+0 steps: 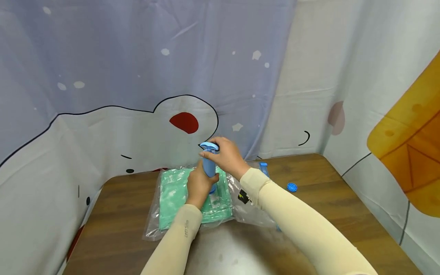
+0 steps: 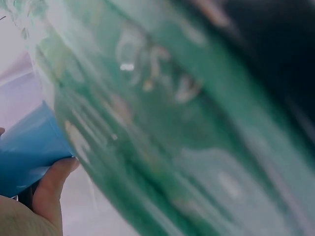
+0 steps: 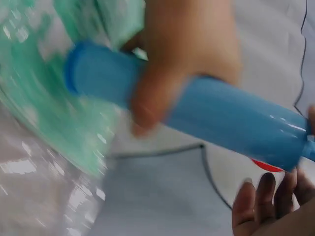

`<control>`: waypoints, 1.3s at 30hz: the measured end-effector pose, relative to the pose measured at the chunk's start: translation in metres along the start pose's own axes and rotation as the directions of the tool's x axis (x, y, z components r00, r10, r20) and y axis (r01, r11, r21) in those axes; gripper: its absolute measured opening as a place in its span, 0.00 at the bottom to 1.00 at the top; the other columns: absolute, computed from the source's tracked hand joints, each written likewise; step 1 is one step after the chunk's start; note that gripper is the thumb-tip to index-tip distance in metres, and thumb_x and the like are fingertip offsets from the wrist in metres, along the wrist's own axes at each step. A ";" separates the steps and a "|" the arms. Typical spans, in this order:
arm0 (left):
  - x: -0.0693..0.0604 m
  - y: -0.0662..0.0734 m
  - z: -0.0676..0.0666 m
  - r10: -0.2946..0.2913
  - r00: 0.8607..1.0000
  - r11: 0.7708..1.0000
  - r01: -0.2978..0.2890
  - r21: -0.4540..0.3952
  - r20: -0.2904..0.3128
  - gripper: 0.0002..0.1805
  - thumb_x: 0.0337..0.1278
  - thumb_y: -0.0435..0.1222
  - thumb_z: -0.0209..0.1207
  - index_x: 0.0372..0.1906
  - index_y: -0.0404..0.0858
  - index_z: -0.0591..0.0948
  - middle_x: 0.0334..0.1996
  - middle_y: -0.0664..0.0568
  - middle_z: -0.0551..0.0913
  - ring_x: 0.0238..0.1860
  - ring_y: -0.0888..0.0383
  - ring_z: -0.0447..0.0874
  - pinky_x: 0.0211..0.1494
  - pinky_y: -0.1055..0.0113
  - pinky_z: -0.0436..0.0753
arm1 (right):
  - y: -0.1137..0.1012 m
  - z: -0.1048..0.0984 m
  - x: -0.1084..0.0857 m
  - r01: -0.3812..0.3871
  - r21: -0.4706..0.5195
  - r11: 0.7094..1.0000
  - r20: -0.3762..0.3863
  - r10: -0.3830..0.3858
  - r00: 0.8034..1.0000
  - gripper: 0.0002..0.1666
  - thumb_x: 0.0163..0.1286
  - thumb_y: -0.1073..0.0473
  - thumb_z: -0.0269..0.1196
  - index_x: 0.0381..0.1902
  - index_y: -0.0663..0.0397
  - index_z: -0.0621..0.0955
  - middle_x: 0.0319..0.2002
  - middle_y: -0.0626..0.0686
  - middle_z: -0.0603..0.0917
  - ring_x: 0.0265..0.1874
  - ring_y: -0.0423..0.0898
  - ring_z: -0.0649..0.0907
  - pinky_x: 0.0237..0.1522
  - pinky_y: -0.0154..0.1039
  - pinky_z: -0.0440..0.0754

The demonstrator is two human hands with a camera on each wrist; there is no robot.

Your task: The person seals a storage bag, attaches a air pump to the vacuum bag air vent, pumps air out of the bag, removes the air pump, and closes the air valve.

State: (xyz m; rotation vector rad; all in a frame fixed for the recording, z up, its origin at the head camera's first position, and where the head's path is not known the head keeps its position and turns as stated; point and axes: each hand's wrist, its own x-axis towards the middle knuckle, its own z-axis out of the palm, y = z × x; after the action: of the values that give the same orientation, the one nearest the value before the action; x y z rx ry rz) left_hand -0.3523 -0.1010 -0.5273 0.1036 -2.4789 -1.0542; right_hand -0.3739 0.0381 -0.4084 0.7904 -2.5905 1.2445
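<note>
The pump [image 1: 209,168] is blue, the bundle [image 1: 173,194] patchy green-and-white, the table [image 1: 120,214] brown.

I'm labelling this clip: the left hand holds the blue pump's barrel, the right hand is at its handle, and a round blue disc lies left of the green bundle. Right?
No: the round blue disc lies right of the green bundle, not left, in the head view. The left hand holds the blue pump's barrel and the right hand is at its handle.

Behind the wooden worktop [image 1: 127,202] hangs a lavender-and-white curtain [image 1: 113,49] printed with pale stars [image 1: 256,55] and a red patch [image 1: 184,122]. White cloth [image 1: 368,88] at the right carries a large orange shape [image 1: 412,149].
</note>
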 end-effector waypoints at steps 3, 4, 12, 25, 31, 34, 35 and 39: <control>0.000 0.000 0.001 -0.001 1.000 1.000 0.001 0.017 -0.007 0.35 0.62 0.43 0.82 0.70 0.39 0.81 0.50 0.34 0.96 0.48 0.33 0.97 0.48 0.36 0.93 | 0.010 0.010 -0.007 -0.067 0.042 0.997 -0.008 0.068 0.998 0.31 0.76 0.39 0.78 0.64 0.53 0.87 0.58 0.56 0.89 0.55 0.53 0.89 0.57 0.48 0.92; 0.000 0.000 0.002 0.001 1.000 1.000 -0.001 0.015 -0.006 0.35 0.62 0.44 0.82 0.70 0.39 0.81 0.50 0.34 0.96 0.48 0.33 0.97 0.48 0.36 0.93 | 0.012 0.013 -0.009 -0.079 0.045 0.996 -0.012 0.079 0.997 0.31 0.75 0.38 0.78 0.64 0.53 0.87 0.57 0.56 0.90 0.55 0.53 0.90 0.56 0.49 0.92; 0.009 -0.023 -0.029 -0.006 0.970 0.984 -0.038 0.174 0.243 0.44 0.59 0.53 0.85 0.75 0.42 0.80 0.62 0.41 0.94 0.61 0.38 0.95 0.60 0.36 0.92 | 0.016 0.026 -0.011 -0.058 -0.061 0.996 -0.071 0.053 0.996 0.29 0.73 0.37 0.79 0.57 0.53 0.89 0.48 0.55 0.94 0.45 0.51 0.92 0.46 0.47 0.90; 0.023 -0.114 -0.093 -0.189 0.872 0.900 -0.031 0.435 0.452 0.48 0.71 0.53 0.76 0.87 0.37 0.71 0.86 0.31 0.70 0.86 0.26 0.67 0.86 0.30 0.72 | 0.018 0.029 -0.012 -0.097 -0.098 0.991 -0.058 0.091 0.994 0.25 0.74 0.36 0.78 0.48 0.51 0.88 0.37 0.51 0.89 0.32 0.44 0.84 0.34 0.39 0.80; 0.038 -0.155 -0.066 -0.153 0.887 0.886 -0.072 0.458 0.436 0.50 0.65 0.58 0.77 0.85 0.40 0.75 0.86 0.33 0.70 0.85 0.24 0.68 0.86 0.29 0.72 | 0.016 0.025 -0.017 -0.092 -0.124 0.988 -0.050 0.086 0.995 0.26 0.74 0.36 0.78 0.50 0.51 0.88 0.39 0.51 0.91 0.33 0.45 0.86 0.36 0.40 0.81; 0.048 -0.182 -0.053 -0.127 0.898 0.876 -0.098 0.473 0.422 0.51 0.61 0.62 0.78 0.84 0.43 0.76 0.86 0.34 0.71 0.84 0.25 0.71 0.85 0.30 0.74 | 0.015 0.022 -0.017 -0.100 -0.125 0.987 -0.040 0.096 0.995 0.27 0.74 0.35 0.78 0.51 0.50 0.88 0.40 0.51 0.93 0.34 0.45 0.87 0.35 0.40 0.82; 0.048 -0.182 -0.052 -0.140 0.897 0.874 -0.086 0.477 0.420 0.52 0.61 0.60 0.79 0.85 0.42 0.76 0.86 0.35 0.71 0.84 0.26 0.70 0.85 0.30 0.73 | 0.015 0.022 -0.017 -0.103 -0.124 0.987 -0.036 0.099 0.994 0.27 0.73 0.34 0.78 0.51 0.50 0.88 0.41 0.51 0.93 0.34 0.45 0.87 0.36 0.41 0.83; 0.047 -0.170 -0.054 -0.174 0.892 0.870 -0.059 0.489 0.418 0.50 0.61 0.59 0.79 0.84 0.43 0.77 0.87 0.35 0.70 0.85 0.25 0.68 0.85 0.29 0.72 | 0.015 0.019 -0.014 -0.109 -0.120 0.987 -0.020 0.108 0.994 0.28 0.73 0.34 0.78 0.53 0.50 0.89 0.44 0.51 0.94 0.37 0.45 0.88 0.38 0.41 0.84</control>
State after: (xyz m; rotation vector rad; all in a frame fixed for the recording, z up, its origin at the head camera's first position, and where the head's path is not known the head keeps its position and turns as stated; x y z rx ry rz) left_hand -0.3886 -0.2684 -0.5959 0.0968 -3.1467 -0.4679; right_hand -0.3681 0.0369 -0.4357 0.6245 -2.7004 1.1023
